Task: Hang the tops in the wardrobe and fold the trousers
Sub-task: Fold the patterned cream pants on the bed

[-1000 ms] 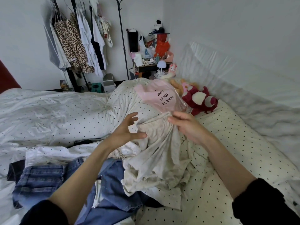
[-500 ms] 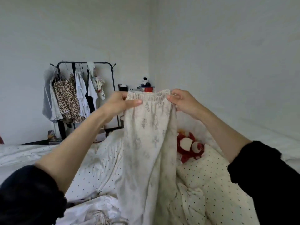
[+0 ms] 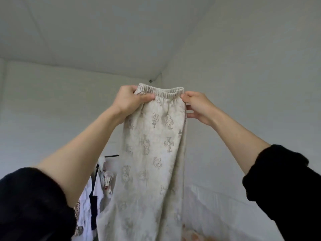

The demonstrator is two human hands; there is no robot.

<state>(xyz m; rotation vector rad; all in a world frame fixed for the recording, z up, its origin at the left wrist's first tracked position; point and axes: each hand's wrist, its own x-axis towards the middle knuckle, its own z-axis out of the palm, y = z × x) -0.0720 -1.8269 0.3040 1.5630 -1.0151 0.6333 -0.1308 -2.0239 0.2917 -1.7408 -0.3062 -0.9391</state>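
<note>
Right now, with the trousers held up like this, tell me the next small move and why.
Probably bring the two waistband corners together to halve them lengthwise: the left hand and right hand each pinch one end of the printed beige trousers, which hang full length, unfolded.

No readable text, labels, brand names or numbers anywhere in view. Only marks present: a repeating printed pattern on the cream trousers (image 3: 152,153), made of ornate crosses and small cartoon cat-like faces, outlined in brown, no letters among them. The garments on the rack (image 3: 97,197) at lower left show prints too blurred to make out as writing.
</note>
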